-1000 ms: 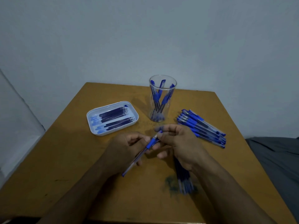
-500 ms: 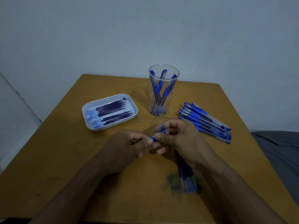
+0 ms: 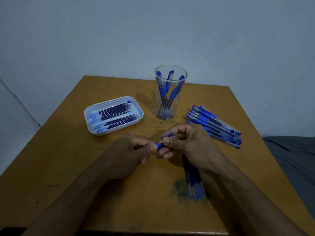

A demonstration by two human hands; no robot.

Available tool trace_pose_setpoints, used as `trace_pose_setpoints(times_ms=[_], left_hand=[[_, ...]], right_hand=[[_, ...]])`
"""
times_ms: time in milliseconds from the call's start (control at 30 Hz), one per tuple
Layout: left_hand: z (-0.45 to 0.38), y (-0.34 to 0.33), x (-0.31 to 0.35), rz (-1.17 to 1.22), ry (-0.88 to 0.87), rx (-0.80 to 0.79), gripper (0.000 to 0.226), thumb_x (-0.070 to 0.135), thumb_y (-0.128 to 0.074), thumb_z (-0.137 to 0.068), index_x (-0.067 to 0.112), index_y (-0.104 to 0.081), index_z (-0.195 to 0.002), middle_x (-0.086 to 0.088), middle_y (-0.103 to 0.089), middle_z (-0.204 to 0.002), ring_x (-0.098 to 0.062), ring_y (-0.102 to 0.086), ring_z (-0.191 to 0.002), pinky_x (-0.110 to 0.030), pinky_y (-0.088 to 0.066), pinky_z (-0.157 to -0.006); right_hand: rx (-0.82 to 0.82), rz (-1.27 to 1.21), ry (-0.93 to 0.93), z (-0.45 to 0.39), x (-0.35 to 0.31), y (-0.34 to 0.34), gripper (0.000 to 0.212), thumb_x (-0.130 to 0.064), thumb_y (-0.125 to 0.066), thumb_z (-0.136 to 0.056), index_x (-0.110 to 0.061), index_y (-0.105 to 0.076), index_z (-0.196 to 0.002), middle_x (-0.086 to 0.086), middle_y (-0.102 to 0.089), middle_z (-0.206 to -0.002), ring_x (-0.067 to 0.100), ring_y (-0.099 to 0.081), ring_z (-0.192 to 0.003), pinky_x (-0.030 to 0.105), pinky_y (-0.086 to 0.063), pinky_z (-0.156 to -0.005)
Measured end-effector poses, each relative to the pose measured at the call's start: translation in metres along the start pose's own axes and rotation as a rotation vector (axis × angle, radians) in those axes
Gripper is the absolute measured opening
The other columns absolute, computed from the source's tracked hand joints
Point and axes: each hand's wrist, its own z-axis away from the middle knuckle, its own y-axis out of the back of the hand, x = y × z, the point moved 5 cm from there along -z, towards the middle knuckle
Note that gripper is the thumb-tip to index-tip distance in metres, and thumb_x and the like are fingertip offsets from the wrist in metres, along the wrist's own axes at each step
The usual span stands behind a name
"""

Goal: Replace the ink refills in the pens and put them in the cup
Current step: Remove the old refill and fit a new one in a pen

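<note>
Both hands over mid-table, left hand (image 3: 126, 154) and right hand (image 3: 189, 143) pinching one pen (image 3: 160, 145) between fingertips, near the cup (image 3: 170, 92), between the refill tray (image 3: 113, 114) and the pen pile (image 3: 214, 125). Probably light, stiff, slick plastic with a thin refill likely to bend or smear. Best gripped on the rubbery blue sleeve and the barrel just behind it, turned gently, never by the tip.
</note>
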Motion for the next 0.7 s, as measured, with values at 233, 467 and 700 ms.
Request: trace_pose_setpoints(times_ms=[233, 467, 700], left_hand=[[0.000, 0.000, 0.001, -0.006, 0.013, 0.008, 0.025, 0.034, -0.056, -0.099, 0.029, -0.075, -0.084, 0.002, -0.056, -0.058, -0.007, -0.044, -0.050, -0.020, -0.037, -0.050], [0.001, 0.004, 0.003, 0.082, -0.003, 0.016, 0.029, 0.028, -0.055, -0.099, 0.036, -0.077, -0.082, -0.004, -0.054, -0.058, -0.011, -0.043, -0.051, -0.022, -0.037, -0.050], [0.000, 0.008, -0.005, 0.255, 0.107, 0.239, 0.022, 0.026, -0.056, -0.099, 0.017, -0.077, -0.098, -0.014, -0.056, -0.062, -0.012, -0.038, -0.043, -0.021, -0.032, -0.040]], right_hand=[[-0.051, 0.056, 0.030, -0.002, 0.000, 0.000, 0.010, -0.007, -0.068, -0.091, 0.000, -0.065, -0.097, 0.022, -0.075, -0.084, 0.036, -0.076, -0.083, 0.047, -0.062, -0.079], [-0.044, -0.164, 0.033, -0.002, -0.004, 0.004, 0.006, 0.000, -0.059, -0.095, 0.004, -0.058, -0.101, 0.031, -0.072, -0.091, 0.033, -0.076, -0.082, 0.040, -0.064, -0.070], [0.252, 0.074, 0.157, -0.002, -0.003, 0.016, 0.006, -0.015, -0.069, -0.093, -0.011, -0.069, -0.097, 0.011, -0.070, -0.077, 0.019, -0.068, -0.064, 0.028, -0.054, -0.051]])
